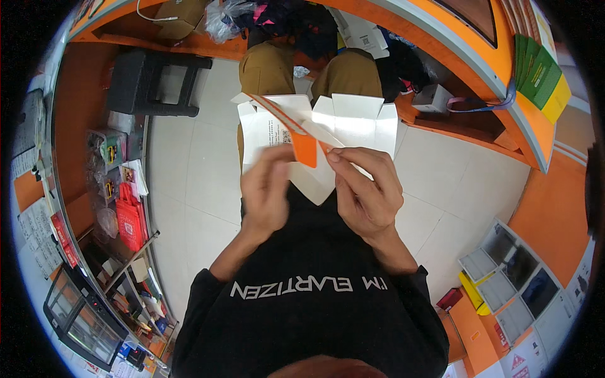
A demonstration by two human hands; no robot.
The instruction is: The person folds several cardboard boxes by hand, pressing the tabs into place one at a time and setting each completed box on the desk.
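Note:
An unfolded white paperboard carton (361,115) lies across my lap, its creased flaps spread and its left panel printed with small text and a code. An orange-faced strip of the card (305,150) stands up across the middle, with a pale band along its edge. My right hand (371,189) pinches the card's edge between thumb and fingertips beside the orange part. Motion blurs my left hand (267,191). Its fingertips reach the left side of the orange flap, and whether they grip it cannot be made out. A pointed pale panel (315,184) hangs between my hands.
An orange counter edge (453,61) curves in front of my knees. To the left stand a black plastic stool (156,82) and shelves with a red bag (130,217). A small white box (432,99) sits under the counter. Grey display trays (505,269) are at the lower right.

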